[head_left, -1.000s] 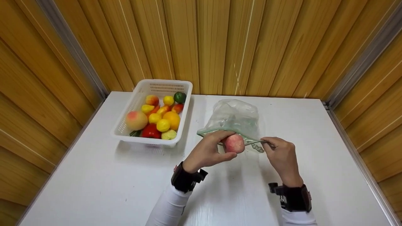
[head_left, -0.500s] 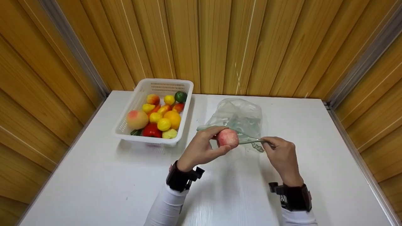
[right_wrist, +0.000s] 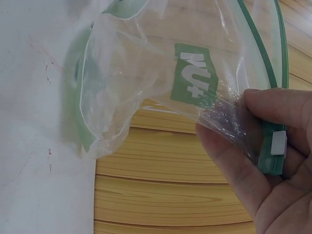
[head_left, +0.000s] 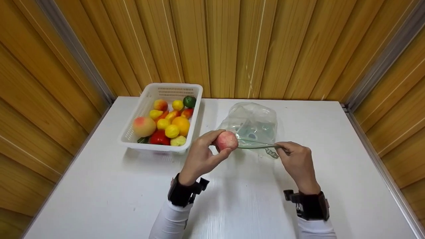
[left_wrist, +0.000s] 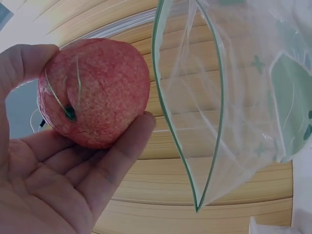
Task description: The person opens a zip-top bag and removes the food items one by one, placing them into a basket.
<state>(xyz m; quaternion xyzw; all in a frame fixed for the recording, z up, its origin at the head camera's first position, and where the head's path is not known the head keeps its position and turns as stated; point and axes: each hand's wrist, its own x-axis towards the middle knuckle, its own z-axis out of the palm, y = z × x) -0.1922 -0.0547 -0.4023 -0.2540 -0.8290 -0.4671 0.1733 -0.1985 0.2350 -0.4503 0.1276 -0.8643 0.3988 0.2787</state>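
Observation:
My left hand [head_left: 201, 157] grips a pinkish-red peach [left_wrist: 97, 92] between thumb and fingers, just outside the mouth of a clear zip bag [head_left: 254, 122]. The bag has green print and a green zip edge [left_wrist: 162, 92]. In the left wrist view its mouth gapes, with the peach beside it. At the right end of that mouth, my right hand [head_left: 297, 162] pinches the bag's corner. A white slider [right_wrist: 279, 143] sits on the green zip there, between my thumb and fingers. The bag's body spreads away toward the back of the table.
A white plastic basket [head_left: 123, 136] stands at the back left, holding several fruits, among them an orange [head_left: 181, 125], a large peach [head_left: 144, 126] and yellow lemons [head_left: 172, 131]. Wood-patterned walls [head_left: 222, 49] border the white table [head_left: 99, 199] at the back and sides.
My left hand has moved left with the peach, away from the middle of the bag's mouth to its left end. The right hand keeps its pinch on the bag's corner.

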